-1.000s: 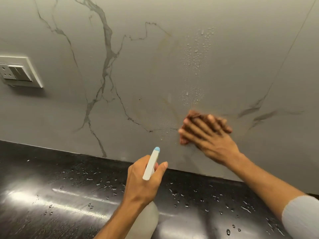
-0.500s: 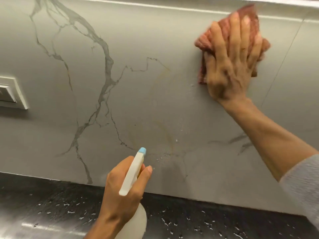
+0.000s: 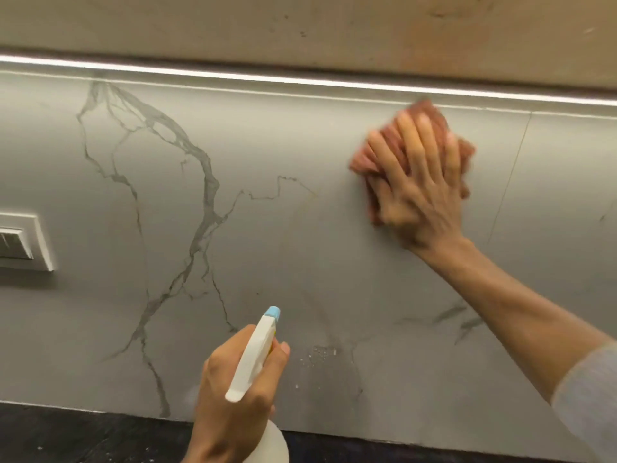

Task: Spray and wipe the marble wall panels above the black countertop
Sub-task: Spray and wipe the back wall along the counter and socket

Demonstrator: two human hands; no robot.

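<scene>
A grey marble wall panel (image 3: 283, 235) with pale veins fills the view. My right hand (image 3: 417, 182) presses a reddish-brown cloth (image 3: 364, 162) flat against the panel's upper right, just under the light strip; hand and cloth are motion-blurred. My left hand (image 3: 233, 396) grips a white spray bottle (image 3: 257, 349) with a light-blue nozzle tip, held low in the centre and pointed at the wall. A few droplets (image 3: 320, 354) cling to the panel right of the nozzle. A strip of the black countertop (image 3: 83, 436) shows along the bottom.
A white switch plate (image 3: 23, 242) sits on the wall at the left edge. A lit strip (image 3: 233, 75) runs under the beige cabinet underside (image 3: 300, 25) at the top. A thin panel seam (image 3: 510, 175) runs down right of the cloth.
My right hand has swept the cloth from low on the panel up to its top right. The droplets there are wiped away. The view has tilted upward; the bottle hand stays low.
</scene>
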